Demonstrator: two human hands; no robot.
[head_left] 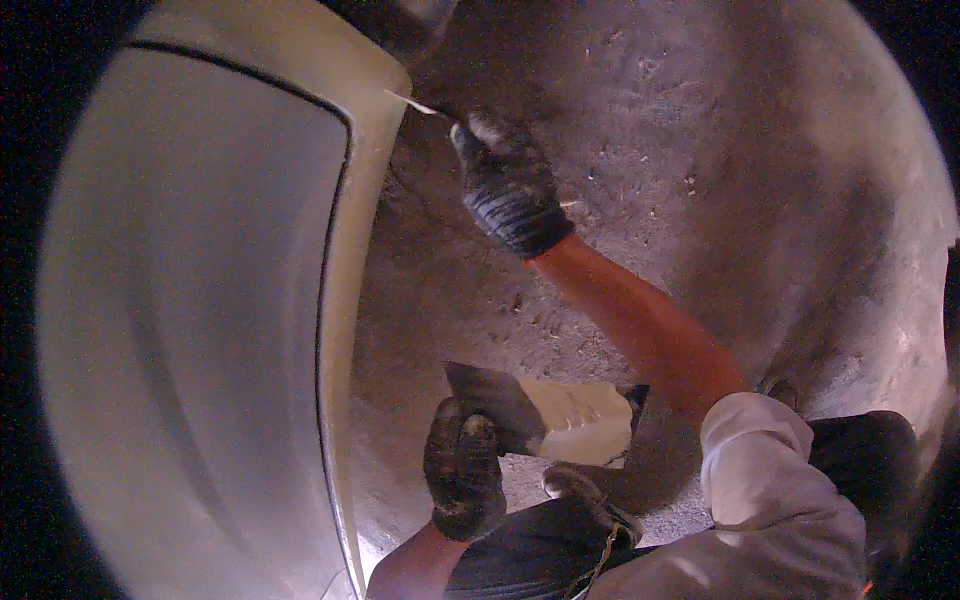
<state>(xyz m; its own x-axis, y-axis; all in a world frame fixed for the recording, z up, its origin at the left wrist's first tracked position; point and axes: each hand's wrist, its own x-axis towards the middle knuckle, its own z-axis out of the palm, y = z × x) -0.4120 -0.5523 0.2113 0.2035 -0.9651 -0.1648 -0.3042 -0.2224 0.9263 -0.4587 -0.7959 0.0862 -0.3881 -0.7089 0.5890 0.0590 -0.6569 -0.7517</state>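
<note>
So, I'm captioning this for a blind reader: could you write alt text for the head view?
A gloved right hand holds a thin tool at the corner of a large pale panel, while the gloved left hand holds a dark sheet partly covered with what looks like cream paste. Rough brown ground lies below.

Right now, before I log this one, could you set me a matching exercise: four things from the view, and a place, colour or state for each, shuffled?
Things
1. thin-bladed tool
2. cream paste
3. curved seam
4. sleeve

Places, colours, states
A. whitish, ending near the elbow of the right arm
B. on the flat board in the grip of the gloved left hand
C. black, bending along the pale body panel
D. in the grip of the gloved right hand, tip at the panel's upper corner

Pairs: 1-D, 2-B, 3-C, 4-A
</note>
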